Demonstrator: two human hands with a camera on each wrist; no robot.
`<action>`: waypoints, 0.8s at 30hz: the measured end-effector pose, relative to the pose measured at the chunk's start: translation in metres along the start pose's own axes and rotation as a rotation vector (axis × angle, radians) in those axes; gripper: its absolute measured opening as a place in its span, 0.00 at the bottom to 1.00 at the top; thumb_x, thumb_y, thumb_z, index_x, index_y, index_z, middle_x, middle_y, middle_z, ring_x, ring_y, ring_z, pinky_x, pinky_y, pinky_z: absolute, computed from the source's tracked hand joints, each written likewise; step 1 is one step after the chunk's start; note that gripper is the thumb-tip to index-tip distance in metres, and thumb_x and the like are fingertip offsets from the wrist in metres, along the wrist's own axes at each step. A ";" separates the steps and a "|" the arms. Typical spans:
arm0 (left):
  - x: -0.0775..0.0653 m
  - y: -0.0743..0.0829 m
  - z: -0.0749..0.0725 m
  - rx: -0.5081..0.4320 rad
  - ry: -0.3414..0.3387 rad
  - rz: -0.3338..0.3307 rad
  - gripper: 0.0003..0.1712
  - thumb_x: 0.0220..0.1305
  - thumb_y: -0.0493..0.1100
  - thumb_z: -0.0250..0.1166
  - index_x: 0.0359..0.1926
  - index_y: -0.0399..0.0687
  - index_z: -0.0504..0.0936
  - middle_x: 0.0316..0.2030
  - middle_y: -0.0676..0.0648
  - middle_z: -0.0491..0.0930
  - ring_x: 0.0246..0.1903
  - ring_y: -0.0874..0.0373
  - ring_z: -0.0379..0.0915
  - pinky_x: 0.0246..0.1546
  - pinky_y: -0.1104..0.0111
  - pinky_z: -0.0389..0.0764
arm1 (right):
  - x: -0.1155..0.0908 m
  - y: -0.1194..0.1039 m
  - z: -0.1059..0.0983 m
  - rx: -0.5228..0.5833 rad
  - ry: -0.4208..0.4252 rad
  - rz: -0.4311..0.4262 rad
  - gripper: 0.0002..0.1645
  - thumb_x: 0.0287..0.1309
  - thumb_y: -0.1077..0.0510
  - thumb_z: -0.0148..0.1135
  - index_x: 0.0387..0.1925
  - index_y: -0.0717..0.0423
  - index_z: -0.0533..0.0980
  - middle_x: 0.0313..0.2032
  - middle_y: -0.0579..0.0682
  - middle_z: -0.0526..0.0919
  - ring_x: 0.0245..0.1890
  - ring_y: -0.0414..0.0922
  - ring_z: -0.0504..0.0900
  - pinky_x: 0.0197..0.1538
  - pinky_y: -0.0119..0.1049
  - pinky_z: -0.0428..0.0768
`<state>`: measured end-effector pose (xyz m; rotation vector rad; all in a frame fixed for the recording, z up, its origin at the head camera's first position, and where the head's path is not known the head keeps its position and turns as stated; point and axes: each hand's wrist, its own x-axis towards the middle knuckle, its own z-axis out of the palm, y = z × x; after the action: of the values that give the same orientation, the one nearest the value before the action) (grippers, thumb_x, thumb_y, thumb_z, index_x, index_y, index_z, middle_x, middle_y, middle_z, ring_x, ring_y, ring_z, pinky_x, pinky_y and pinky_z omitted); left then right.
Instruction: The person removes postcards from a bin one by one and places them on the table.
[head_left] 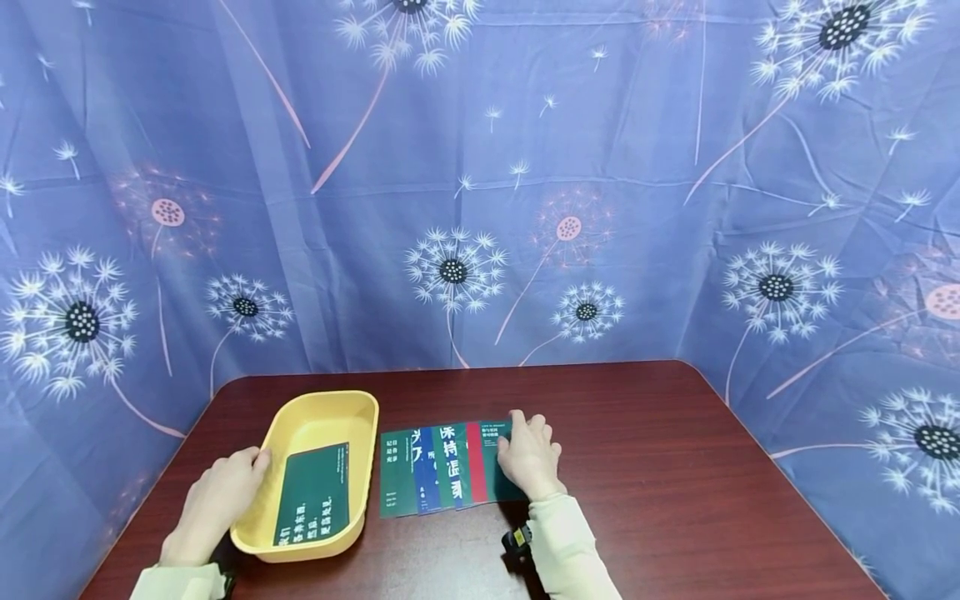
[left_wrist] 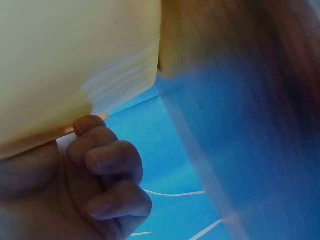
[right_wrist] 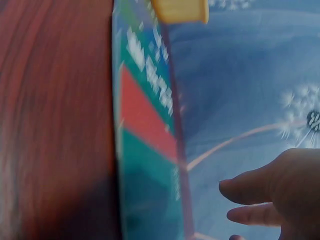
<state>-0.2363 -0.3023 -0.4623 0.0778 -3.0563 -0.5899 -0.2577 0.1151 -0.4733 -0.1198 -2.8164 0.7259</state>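
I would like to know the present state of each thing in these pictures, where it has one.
Yellow tray: open side up, not empty.
Green card in the tray: printed side up.
Row of printed cards: overlapping, printed sides up.
Left hand: gripping the tray's rim.
Right hand: fingers relaxed at the row's right end; contact unclear.
Dandelion-print curtain: hanging, creased.

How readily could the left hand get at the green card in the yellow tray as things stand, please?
Probably yes: the left hand holds the left rim of the yellow tray, close to the green card, which lies uncovered in the open tray. It would likely have to release the rim first.
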 end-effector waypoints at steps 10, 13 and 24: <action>0.001 -0.001 0.001 -0.003 0.005 -0.004 0.29 0.77 0.53 0.41 0.55 0.32 0.76 0.42 0.28 0.78 0.38 0.32 0.76 0.33 0.42 0.73 | -0.013 -0.049 0.011 0.228 -0.007 -0.177 0.21 0.61 0.56 0.64 0.56 0.54 0.75 0.48 0.58 0.73 0.49 0.57 0.73 0.45 0.55 0.72; 0.001 -0.001 0.000 -0.004 0.004 -0.004 0.30 0.77 0.53 0.41 0.54 0.32 0.76 0.41 0.29 0.79 0.37 0.34 0.77 0.32 0.42 0.73 | -0.016 -0.067 0.015 0.261 -0.018 -0.249 0.22 0.62 0.56 0.63 0.57 0.55 0.74 0.49 0.58 0.73 0.50 0.56 0.74 0.47 0.53 0.72; 0.000 0.001 -0.001 -0.007 0.001 -0.002 0.29 0.77 0.54 0.40 0.53 0.33 0.77 0.40 0.30 0.79 0.36 0.35 0.77 0.32 0.43 0.73 | -0.031 -0.144 0.031 0.108 -0.125 -0.529 0.25 0.65 0.49 0.61 0.59 0.55 0.74 0.51 0.52 0.79 0.51 0.48 0.76 0.54 0.44 0.74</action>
<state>-0.2360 -0.3019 -0.4606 0.0807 -3.0534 -0.6000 -0.2384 -0.0294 -0.4362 0.6812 -2.7172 0.7656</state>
